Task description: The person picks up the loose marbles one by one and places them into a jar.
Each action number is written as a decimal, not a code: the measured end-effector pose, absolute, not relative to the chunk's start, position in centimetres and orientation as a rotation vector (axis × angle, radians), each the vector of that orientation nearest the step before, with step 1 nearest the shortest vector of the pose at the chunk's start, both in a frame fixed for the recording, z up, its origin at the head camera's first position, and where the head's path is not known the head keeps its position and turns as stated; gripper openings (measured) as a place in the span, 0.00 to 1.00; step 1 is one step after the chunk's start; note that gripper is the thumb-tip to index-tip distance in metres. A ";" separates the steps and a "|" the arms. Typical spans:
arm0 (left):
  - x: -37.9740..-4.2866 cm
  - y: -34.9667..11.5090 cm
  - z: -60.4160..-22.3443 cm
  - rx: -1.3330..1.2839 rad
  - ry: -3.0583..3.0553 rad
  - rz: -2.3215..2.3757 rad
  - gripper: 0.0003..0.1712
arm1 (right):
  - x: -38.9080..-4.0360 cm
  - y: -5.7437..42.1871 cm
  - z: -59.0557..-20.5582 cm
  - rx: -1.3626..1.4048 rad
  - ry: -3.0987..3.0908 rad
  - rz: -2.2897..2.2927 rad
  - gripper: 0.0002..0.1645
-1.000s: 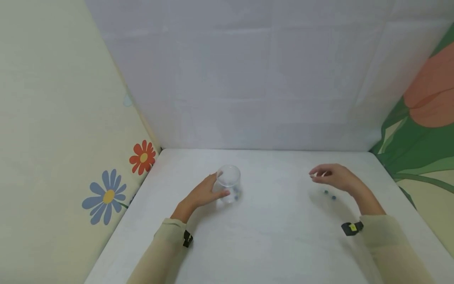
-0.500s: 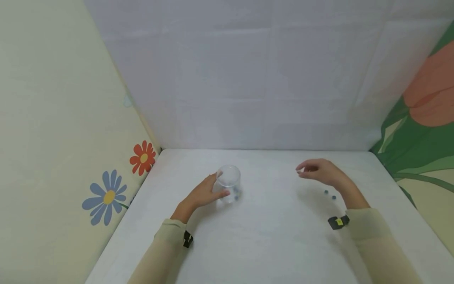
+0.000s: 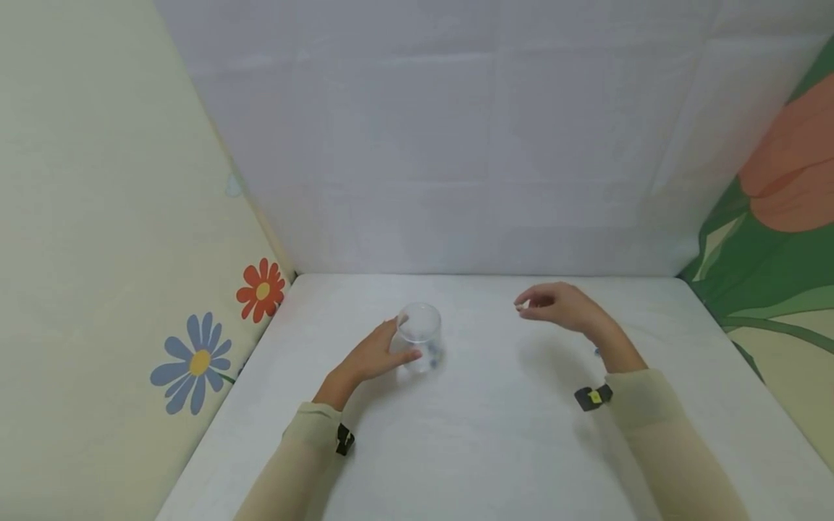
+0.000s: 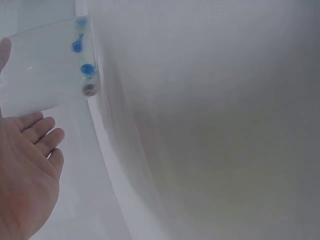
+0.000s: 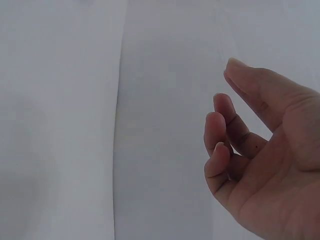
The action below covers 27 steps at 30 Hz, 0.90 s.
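Observation:
A clear plastic cup [image 3: 423,329] stands on the white table, with my left hand [image 3: 374,354] gripping its left side. In the left wrist view several small marbles, such as a blue one [image 4: 88,69] and a brownish one [image 4: 89,90], lie along the bottom of the cup. My right hand [image 3: 560,307] is raised above the table to the right of the cup. Its thumb and index fingertips pinch a small pale thing, seemingly a marble [image 3: 519,307]. In the right wrist view the right hand's other fingers are bent, and the pinched thing is hidden.
A small blue marble [image 3: 597,352] lies on the table [image 3: 482,441], partly behind the right forearm. A white sheet [image 3: 404,145] rises at the table's back edge. Flower-printed cloth hangs at both sides.
My right hand has moved left toward the cup and slightly up, away from the two marbles on the table; its forearm now hides one of them. The left hand and the cup stay put.

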<state>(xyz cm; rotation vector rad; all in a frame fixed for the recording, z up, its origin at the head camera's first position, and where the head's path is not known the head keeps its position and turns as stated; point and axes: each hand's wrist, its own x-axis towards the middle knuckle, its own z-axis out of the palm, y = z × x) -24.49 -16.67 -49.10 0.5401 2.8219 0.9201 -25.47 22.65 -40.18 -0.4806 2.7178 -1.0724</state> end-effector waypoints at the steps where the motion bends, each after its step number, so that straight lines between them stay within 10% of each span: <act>1: -24.5 -16.7 -49.1 0.540 2.821 0.918 0.56 | -25.6 22.4 -40.1 -0.498 2.707 -1.079 0.16; 27: -24.8 -16.7 -49.7 0.559 2.828 0.922 0.59 | -27.7 14.4 -39.3 -0.680 2.619 -1.080 0.16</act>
